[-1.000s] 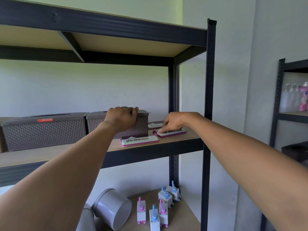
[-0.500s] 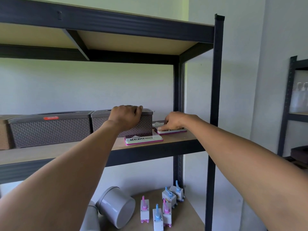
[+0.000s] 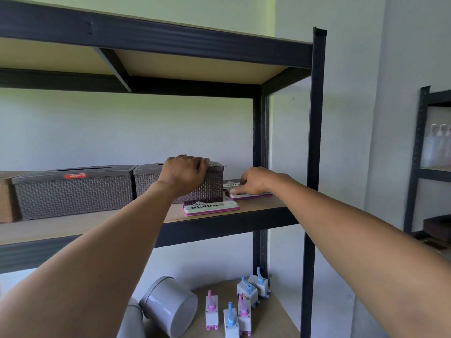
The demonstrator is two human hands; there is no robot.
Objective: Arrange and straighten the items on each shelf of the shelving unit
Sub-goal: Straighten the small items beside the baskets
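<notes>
Head view: left hand (image 3: 185, 173) curled over top front edge of the right-hand woven box (image 3: 195, 185); right hand (image 3: 253, 182) presses fingers on a pink-edged stamp pad (image 3: 251, 195) just right of it, long axis along the shelf (image 3: 263, 207); bare board frontward, upright post (image 3: 314, 167) close on the right

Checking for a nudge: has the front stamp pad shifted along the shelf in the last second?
No. The stamp pad sits before the same tissue box corner.

The dark shelving frame (image 3: 314, 147) looks like matt painted metal, its boards (image 3: 256, 203) smooth pale wood. The brown woven-texture plastic boxes (image 3: 73, 193) are matt; the grey cylindrical container (image 3: 170, 306) at lower centre is glossy plastic.
</notes>
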